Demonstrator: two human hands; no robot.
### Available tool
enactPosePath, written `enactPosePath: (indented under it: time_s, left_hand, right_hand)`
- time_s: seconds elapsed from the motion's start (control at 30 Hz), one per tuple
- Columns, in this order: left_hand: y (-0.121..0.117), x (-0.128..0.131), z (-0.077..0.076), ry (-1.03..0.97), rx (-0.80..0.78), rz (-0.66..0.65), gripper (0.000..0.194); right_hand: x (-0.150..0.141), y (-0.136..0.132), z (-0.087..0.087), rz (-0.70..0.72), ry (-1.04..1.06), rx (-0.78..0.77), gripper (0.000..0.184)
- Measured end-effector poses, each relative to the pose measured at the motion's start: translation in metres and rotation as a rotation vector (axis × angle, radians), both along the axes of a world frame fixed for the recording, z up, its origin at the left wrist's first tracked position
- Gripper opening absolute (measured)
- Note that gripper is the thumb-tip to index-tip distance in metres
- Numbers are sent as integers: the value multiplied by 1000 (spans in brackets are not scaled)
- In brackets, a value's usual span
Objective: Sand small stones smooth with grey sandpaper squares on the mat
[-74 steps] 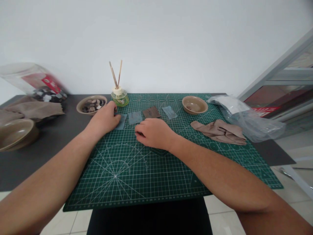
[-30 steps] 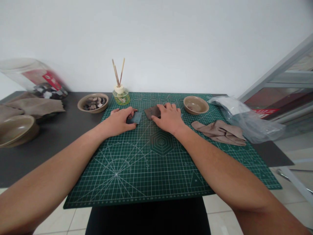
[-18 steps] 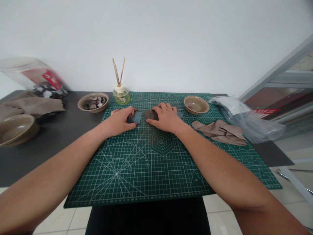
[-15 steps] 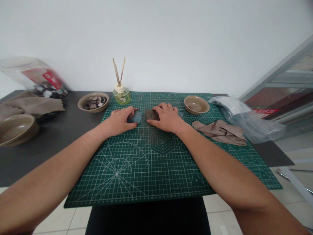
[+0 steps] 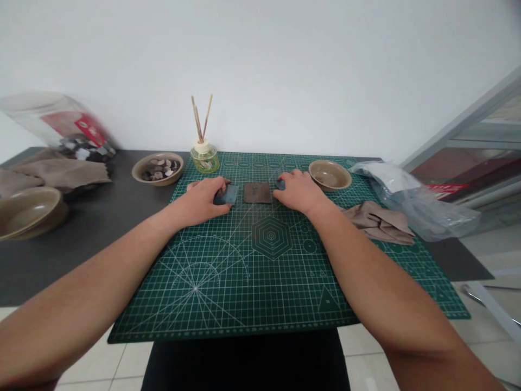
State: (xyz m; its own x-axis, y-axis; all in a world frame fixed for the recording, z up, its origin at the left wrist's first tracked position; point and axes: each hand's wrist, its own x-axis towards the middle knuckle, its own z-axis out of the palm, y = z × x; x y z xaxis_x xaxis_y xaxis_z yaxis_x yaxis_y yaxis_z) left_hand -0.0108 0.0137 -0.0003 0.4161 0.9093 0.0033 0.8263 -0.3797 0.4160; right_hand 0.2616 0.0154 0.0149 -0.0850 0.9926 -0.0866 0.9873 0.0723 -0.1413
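Note:
On the green cutting mat (image 5: pixel 228 304), a flat brown square piece (image 5: pixel 258 193) lies between my hands, touched by neither. My left hand (image 5: pixel 203 198) is curled with thumb and fingers around a flat blue-grey piece (image 5: pixel 228 195), whose right part sticks out. To the right of the brown square, my right hand (image 5: pixel 303 191) has thumb and forefinger at the sides of another blue-grey piece (image 5: pixel 280 184), mostly hidden by the hand. Both pieces appear to rest on the mat.
Bowls stand around: one with dark chips (image 5: pixel 158 169), one at right (image 5: pixel 329 175), one at far left (image 5: pixel 30 212). A reed diffuser (image 5: pixel 204 157), brown cloth (image 5: pixel 378 221), clear plastic bag (image 5: pixel 423 203), another cloth (image 5: pixel 65 172) and a clear jar (image 5: pixel 61 122) surround the work area.
My right hand has let go of the brown square and shifted right onto the blue-grey piece beside it. My left hand keeps its place on its piece.

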Motion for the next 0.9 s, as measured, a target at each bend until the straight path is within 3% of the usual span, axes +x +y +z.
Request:
enactPosePath:
  time_s: [0.17, 0.37, 0.53, 0.63, 0.73, 0.9]
  left_hand:
    - [-3, 1, 1, -16, 34, -2, 34]
    - [-13, 5, 13, -130, 296, -25, 23]
    - [-17, 2, 11, -224, 243, -101, 13]
    - [-16, -2, 8, -362, 212, -126, 17]
    - [-17, -4, 11, -437, 199, -57, 21]
    - [-19, -1, 20, -374, 257, 54, 19]
  right_hand:
    - [0, 2, -2, 4, -38, 43, 51]
    - [-2, 3, -5, -58, -66, 88, 50]
    - [-4, 2, -5, -89, -82, 97, 51]
    - [-6, 0, -3, -106, -88, 111, 50]
    - [-7, -3, -2, -98, -65, 179, 50]
    - [-14, -6, -5, 8, 103, 302, 57]
